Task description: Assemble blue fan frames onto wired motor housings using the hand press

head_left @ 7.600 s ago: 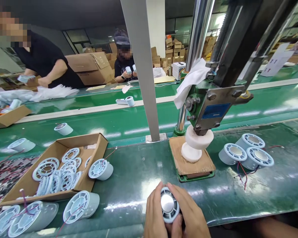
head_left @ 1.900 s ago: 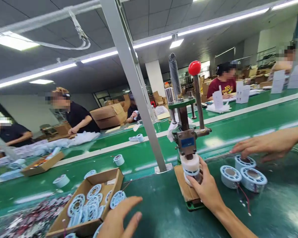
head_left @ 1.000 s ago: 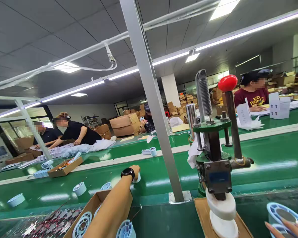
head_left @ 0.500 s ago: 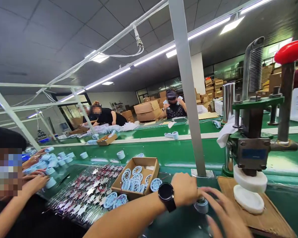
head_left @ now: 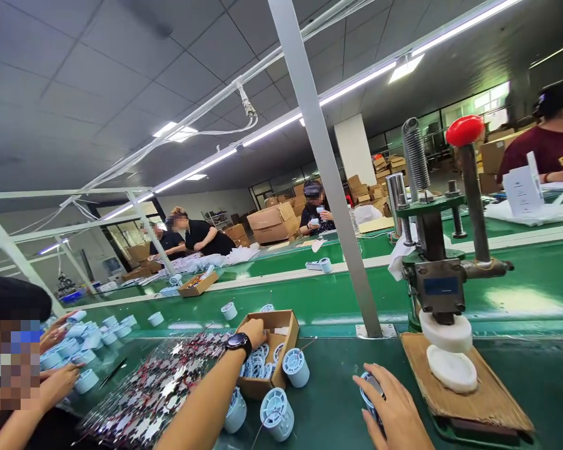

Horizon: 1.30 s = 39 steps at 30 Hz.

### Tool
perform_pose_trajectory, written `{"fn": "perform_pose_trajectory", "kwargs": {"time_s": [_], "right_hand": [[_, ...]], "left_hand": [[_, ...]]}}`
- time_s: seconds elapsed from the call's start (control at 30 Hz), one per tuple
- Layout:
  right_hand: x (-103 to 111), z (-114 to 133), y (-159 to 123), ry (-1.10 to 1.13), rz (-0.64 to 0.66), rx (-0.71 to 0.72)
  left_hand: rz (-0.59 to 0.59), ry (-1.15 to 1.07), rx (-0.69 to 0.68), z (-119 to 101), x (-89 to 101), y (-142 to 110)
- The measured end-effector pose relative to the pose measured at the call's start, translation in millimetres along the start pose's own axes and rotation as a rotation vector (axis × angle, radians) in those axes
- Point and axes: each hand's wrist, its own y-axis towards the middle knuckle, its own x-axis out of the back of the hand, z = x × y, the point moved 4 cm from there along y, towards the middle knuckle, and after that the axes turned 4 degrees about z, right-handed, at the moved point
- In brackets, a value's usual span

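Note:
My left hand [head_left: 254,329] with a black watch on its wrist reaches into the cardboard box [head_left: 286,325] of pale blue grille rings; its fingers dip among them and are hidden. My right hand [head_left: 394,406] is closed around a pale blue round housing [head_left: 370,394] on the green bench, left of the hand press [head_left: 443,294]. The press has a red knob [head_left: 464,129] and a white die on a brown pad [head_left: 466,397].
Loose blue housings [head_left: 276,414] lie in front of the box. A heap of red-wired parts [head_left: 159,387] spreads to the left. A co-worker's hands [head_left: 56,384] handle housings at far left. A grey post [head_left: 328,175] rises behind the box. Other people work across the conveyor.
My left hand has left the housing and reached back into the cardboard box. My right hand has closed over the housing alone. The camera has swung slightly right.

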Motion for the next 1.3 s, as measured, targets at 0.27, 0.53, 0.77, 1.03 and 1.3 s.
{"fn": "perform_pose_trajectory", "kwargs": {"time_s": [0.27, 0.53, 0.77, 1.03, 1.3], "right_hand": [[1.8, 4.7, 0.0, 0.282, 0.054, -0.319], [50.4, -8.4, -13.2, 0.422, 0.248, -0.386], [72.1, -14.8, -48.8, 0.333, 0.259, -0.278], [79.8, -12.0, -48.5, 0.307, 0.178, -0.234], [80.6, -12.5, -49.1, 0.328, 0.121, -0.391]], "left_hand": [[-0.293, -0.255, -0.076, -8.6, 60.0, -23.1], [-0.298, -0.758, -0.514, -135.6, -52.6, -140.1], [-0.284, -0.641, -0.545, -161.9, -103.0, -131.9], [-0.195, -0.558, -0.637, -164.7, -100.2, -140.8], [-0.3, -0.928, -0.771, -185.9, -79.0, -162.6]]}}
